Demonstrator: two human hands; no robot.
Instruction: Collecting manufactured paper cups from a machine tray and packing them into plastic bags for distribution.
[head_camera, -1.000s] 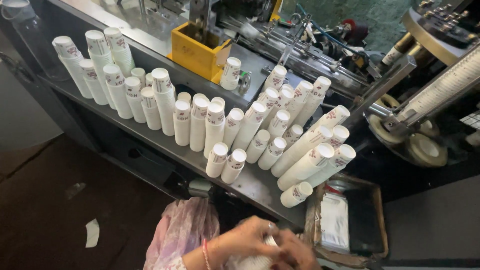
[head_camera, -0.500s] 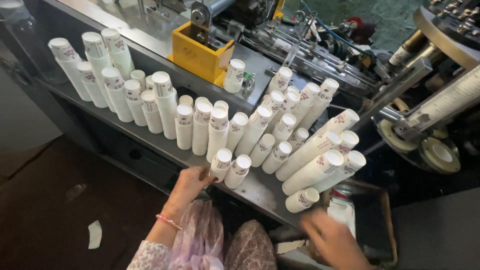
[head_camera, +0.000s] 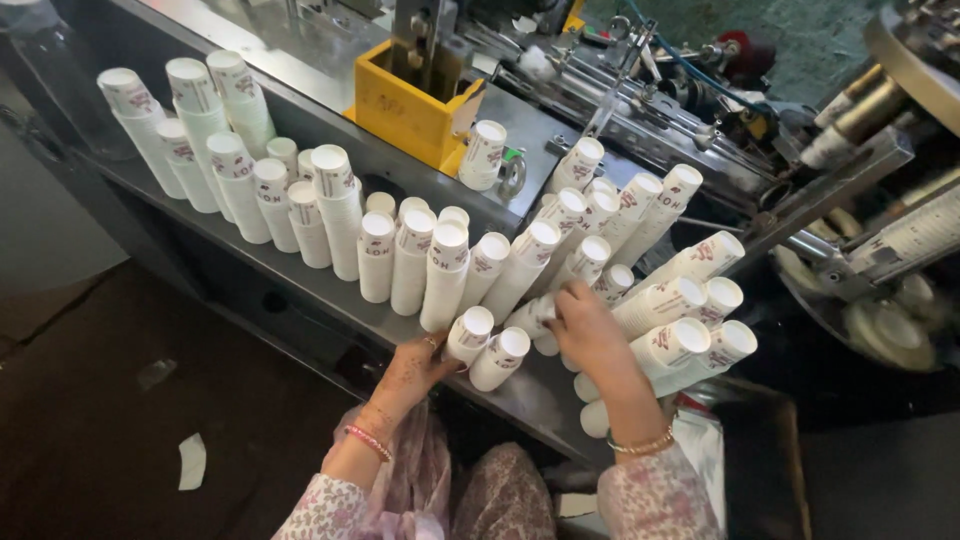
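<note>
Many stacks of white paper cups (head_camera: 430, 260) stand or lean on a grey metal shelf (head_camera: 300, 300) of a machine. My left hand (head_camera: 418, 362) grips the base of a short leaning cup stack (head_camera: 468, 336) at the shelf's front edge. A second short stack (head_camera: 498, 358) lies right beside it. My right hand (head_camera: 585, 325) reaches over the shelf and closes on a leaning cup stack (head_camera: 532, 316) among the tilted ones. Long stacks (head_camera: 680, 300) lie slanted to the right of that hand.
A yellow metal box (head_camera: 415, 112) sits behind the cups, with a single cup stack (head_camera: 483, 155) beside it. Machine rails and rollers (head_camera: 650, 90) fill the back and right. A dark floor (head_camera: 120, 420) with paper scraps (head_camera: 190, 460) lies at the left.
My left hand has moved from the shelf edge onto the short front stack. My right hand has risen from low at the right onto the leaning stacks.
</note>
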